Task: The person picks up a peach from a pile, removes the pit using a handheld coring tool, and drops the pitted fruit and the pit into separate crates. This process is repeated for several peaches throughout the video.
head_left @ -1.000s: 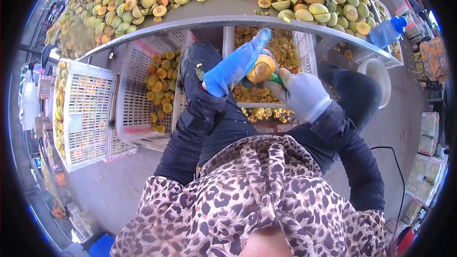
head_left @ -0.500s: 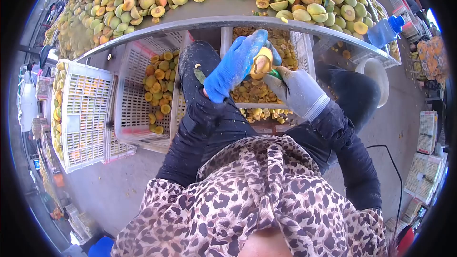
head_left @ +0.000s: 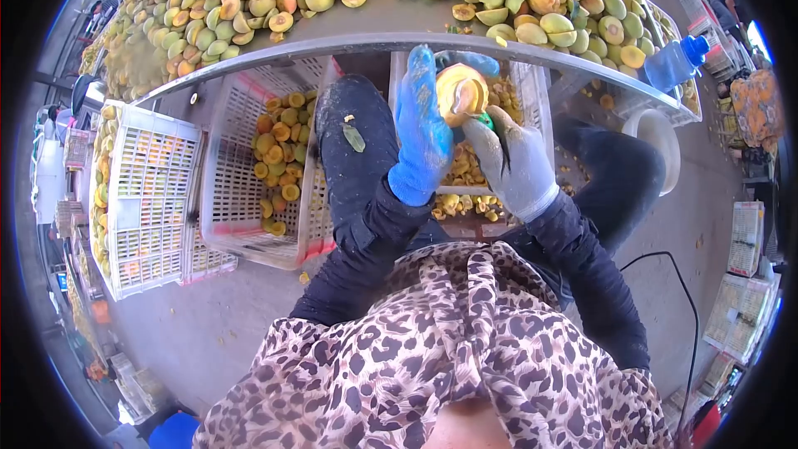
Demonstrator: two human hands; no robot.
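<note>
My left hand (head_left: 421, 137), in a blue glove, holds a yellow-orange fruit half (head_left: 461, 93), its cut side facing up and a paler centre showing. The thumb side rises left of the fruit and the other fingers curve behind it. Against the fruit's lower edge is my right hand (head_left: 522, 168), in a pale grey glove, closed around a small tool with a green handle (head_left: 486, 121). The tool's working end is hidden by the fruit and fingers. Beneath both hands stands a crate of fruit scraps (head_left: 467, 168).
A metal-edged table (head_left: 332, 43) ahead carries many fruit halves. To the left are a crate (head_left: 224, 199) partly filled with fruit halves and another white crate (head_left: 150, 208). A blue bottle (head_left: 669, 65) and a white bucket (head_left: 661, 137) are at the right.
My left hand has turned more upright, its fingers spreading further from the fruit half. The fruit's cut face now shows more fully. My right hand has shifted slightly left and down.
</note>
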